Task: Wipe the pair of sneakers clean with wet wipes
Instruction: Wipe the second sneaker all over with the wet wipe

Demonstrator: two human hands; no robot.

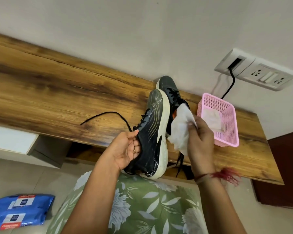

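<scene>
Head view: over the wooden table [57, 92], the left hand [127, 149] grips one sneaker [150, 135], the other sneaker [169, 88] resting behind. The right hand [200, 139] pinches a wet wipe [179, 129] beside the white midsole [164, 129], probably best scrubbed with firm lengthwise strokes.

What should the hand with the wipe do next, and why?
Probably press the wet wipe in the right hand onto the white sole of the held sneaker and rub. The left hand holds that sneaker up, sole edge toward the wipe, right beside it.
</scene>
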